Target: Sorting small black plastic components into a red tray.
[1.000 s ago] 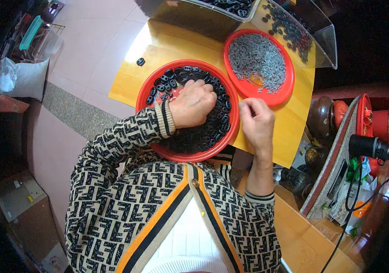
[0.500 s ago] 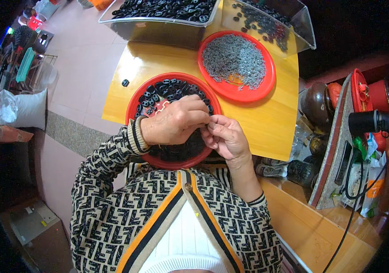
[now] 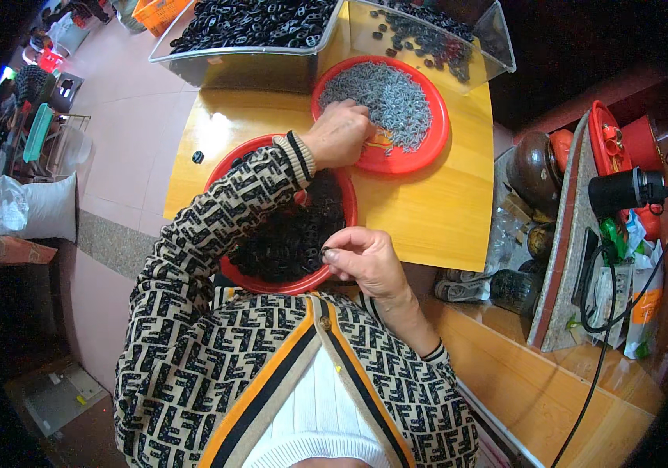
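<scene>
My left hand [image 3: 340,134] reaches over the near left part of a round red tray [image 3: 404,165] filled with small grey screw-like pieces [image 3: 389,97]. Its fingers are curled downward, and what they pinch, if anything, is hidden. Between thumb and forefinger, my right hand [image 3: 369,261] pinches a small black plastic piece, mostly covered by the fingertips. That hand is over the right edge of a round red basin [image 3: 347,195] holding many small black plastic pieces [image 3: 283,246]. My left sleeve covers much of the basin.
A clear bin [image 3: 240,51] heaped with black oval pieces stands at the table's far side. Beside it a second clear bin [image 3: 447,66] holds dark pieces. One loose black piece [image 3: 197,157] lies on the yellow tabletop [image 3: 443,218]. Jars [image 3: 537,164] stand at the right.
My left hand has moved from beside my right hand, away from me, to the grey pieces. My right hand has dropped slightly toward me and left, still pinching. The view has shifted slightly.
</scene>
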`<state>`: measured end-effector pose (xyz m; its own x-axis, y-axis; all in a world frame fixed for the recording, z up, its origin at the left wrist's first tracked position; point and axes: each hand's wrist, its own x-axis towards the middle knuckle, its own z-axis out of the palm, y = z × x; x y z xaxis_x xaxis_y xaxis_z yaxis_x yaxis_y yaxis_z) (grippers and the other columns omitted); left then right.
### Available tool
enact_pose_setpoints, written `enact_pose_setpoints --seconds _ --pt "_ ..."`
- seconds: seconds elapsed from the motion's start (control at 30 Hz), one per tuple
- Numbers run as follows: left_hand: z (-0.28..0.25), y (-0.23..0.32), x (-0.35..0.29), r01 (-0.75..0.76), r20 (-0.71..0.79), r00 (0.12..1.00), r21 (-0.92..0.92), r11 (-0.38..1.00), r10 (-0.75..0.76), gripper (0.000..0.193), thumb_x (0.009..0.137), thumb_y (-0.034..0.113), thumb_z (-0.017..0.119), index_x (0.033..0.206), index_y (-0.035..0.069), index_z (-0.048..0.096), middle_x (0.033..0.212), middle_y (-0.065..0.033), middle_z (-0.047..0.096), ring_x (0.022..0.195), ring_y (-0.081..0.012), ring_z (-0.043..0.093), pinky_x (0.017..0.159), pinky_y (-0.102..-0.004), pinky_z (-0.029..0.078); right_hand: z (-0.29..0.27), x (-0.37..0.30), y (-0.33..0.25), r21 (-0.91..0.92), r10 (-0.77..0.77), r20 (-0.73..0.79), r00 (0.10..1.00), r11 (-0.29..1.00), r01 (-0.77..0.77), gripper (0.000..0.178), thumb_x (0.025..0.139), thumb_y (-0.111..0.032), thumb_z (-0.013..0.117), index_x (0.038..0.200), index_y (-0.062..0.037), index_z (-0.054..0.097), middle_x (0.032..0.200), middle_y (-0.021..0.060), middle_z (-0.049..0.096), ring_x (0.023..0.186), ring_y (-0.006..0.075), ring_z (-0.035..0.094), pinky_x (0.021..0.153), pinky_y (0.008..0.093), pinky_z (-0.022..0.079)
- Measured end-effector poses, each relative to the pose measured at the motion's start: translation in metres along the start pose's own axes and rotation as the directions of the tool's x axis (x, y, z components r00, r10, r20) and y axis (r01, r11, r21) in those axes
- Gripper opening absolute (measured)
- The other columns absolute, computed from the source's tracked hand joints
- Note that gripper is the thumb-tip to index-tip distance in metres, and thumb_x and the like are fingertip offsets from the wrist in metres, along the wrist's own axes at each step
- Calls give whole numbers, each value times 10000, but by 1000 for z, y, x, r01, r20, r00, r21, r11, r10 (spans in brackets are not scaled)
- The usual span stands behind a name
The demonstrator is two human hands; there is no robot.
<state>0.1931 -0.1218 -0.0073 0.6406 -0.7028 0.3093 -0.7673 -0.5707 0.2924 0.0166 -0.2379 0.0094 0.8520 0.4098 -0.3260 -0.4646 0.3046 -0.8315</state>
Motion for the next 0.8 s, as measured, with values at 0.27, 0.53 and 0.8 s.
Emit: enact_pose_setpoints --seconds 0.27,0.53,0.8 --pt "10 2 10 -5 125 992 153 988 -15 94 616 99 563 677 55 620 780 -86 568 824 -275 527 707 -386 425 4 0 2 -85 1 76 997 996 6 120 761 -20 579 873 13 608 706 -15 572 606 30 499 530 161 399" --pt "11 3 3 -76 -40 996 133 988 82 117 636 80 560 726 10 533 784 -121 528 784 -297 518 680 -405 423 3 0 3 -119 34 115 993 993 -20 149 782 -25 547 926 4 574 721 9 582 586 36 509 509 162 409" --pt "-6 12 6 116 -131 973 -431 895 -189 107 708 32 565 805 -12 579 729 -168 600 686 -279 598 613 -365 463 -7 -2 -7 -119 56 75 996 992 -47 67 818 -41 514 879 -14 521 738 43 584 593 66 539 495 176 435"
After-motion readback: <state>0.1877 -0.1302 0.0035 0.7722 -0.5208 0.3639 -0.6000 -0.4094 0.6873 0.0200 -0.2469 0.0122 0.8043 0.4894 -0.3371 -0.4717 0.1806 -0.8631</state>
